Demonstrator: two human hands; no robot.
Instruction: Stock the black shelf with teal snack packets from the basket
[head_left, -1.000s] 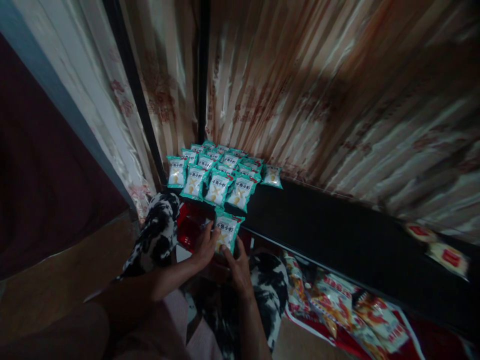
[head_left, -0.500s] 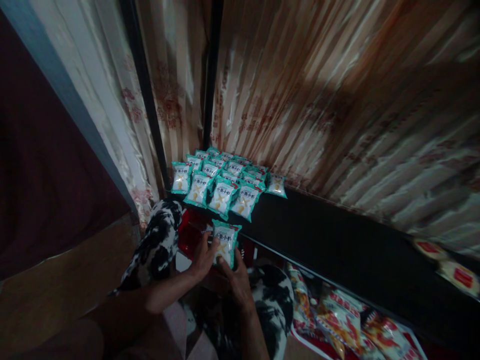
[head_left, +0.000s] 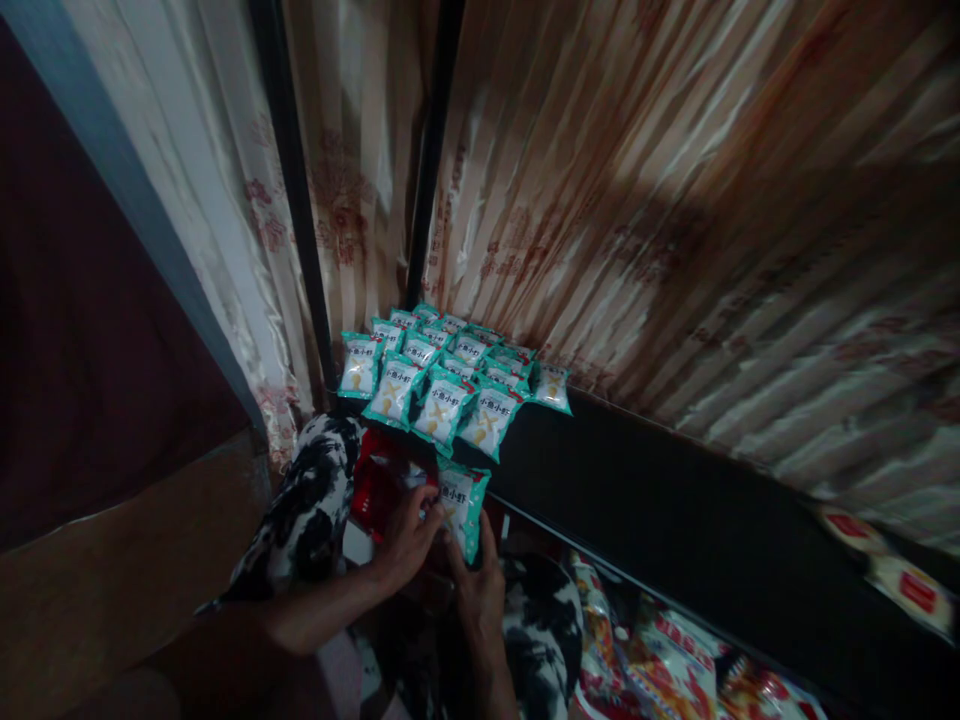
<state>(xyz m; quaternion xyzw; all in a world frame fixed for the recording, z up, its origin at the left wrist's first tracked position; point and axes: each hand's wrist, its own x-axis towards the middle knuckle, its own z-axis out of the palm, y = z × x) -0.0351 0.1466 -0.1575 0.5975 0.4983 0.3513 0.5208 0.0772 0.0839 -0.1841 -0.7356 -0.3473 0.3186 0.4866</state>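
Note:
A green-and-white snack packet (head_left: 459,500) is held upright over my lap, in front of the shelf edge. My left hand (head_left: 409,530) has its fingers on the packet's left side. From the right and below, my right hand (head_left: 476,575) grips the same packet, thumb on its front. Several matching packets (head_left: 442,405) stand in rows at the left end of the black shelf (head_left: 645,480). Below them, left of the held packet, is a red glossy bag or box (head_left: 379,480), partly behind my left hand.
Pleated curtains (head_left: 600,200) hang behind the shelf, with dark posts (head_left: 300,200) at the left. Two pale packs with red labels (head_left: 911,590) lie at the shelf's right. Below it, a tray holds colourful snack bags (head_left: 667,660). My patterned-clothed knees (head_left: 300,510) are near the shelf.
The held packet and both hands sit slightly lower and further right in view. My left hand covers more of the packet's left edge. The view has shifted slightly.

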